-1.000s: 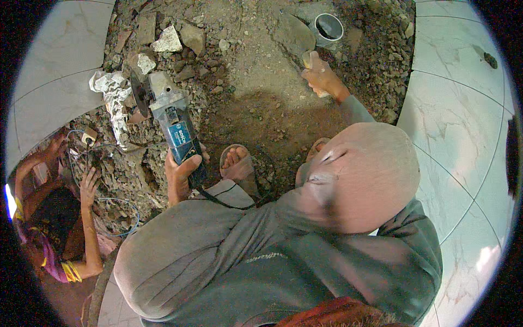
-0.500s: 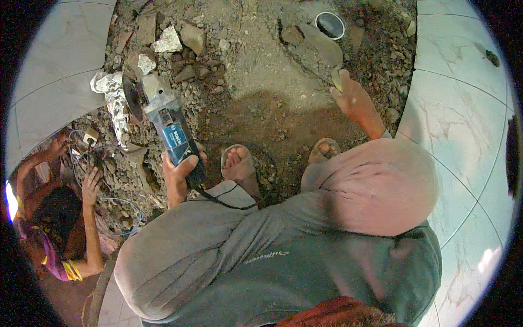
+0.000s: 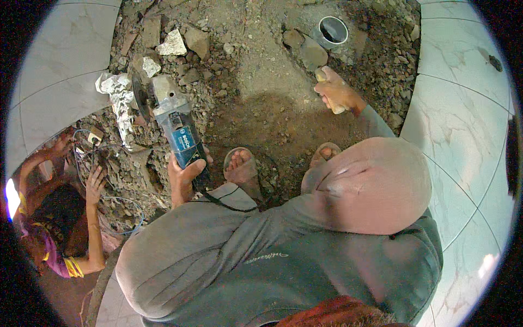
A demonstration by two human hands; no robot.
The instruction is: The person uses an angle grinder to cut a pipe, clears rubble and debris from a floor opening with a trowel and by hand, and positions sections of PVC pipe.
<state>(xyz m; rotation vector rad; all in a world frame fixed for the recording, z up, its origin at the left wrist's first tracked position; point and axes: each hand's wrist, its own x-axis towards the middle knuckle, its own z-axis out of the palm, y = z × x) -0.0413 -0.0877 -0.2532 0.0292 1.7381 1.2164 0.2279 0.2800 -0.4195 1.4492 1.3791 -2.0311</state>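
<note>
My left hand (image 3: pixel 187 173) is wrapped around the rear body of a blue and grey angle grinder (image 3: pixel 182 139). The grinder's head points away from me and its dark disc (image 3: pixel 141 98) stands on the left side, close to crumpled silvery foil (image 3: pixel 119 97). Further right, my right hand (image 3: pixel 339 94) is closed around the pale handle of what looks like a trowel. Its grey, dusty blade (image 3: pixel 314 53) reaches forward over the dirt, just nearer than a round pipe opening with a white rim (image 3: pixel 346 36). Most of the handle is covered by my fingers.
Broken stones (image 3: pixel 173 43) and rubble lie at the far left. Pale tiles (image 3: pixel 463 125) border the dirt on both sides. At the left a co-worker's hand (image 3: pixel 96 184) is near a small socket box (image 3: pixel 95 135) and cables. The grinder's black cord (image 3: pixel 223 206) runs by my left knee.
My right hand and the trowel have swung to the left, and the wrist has turned so more of the handle shows. My left hand still grips the grinder, almost unmoved.
</note>
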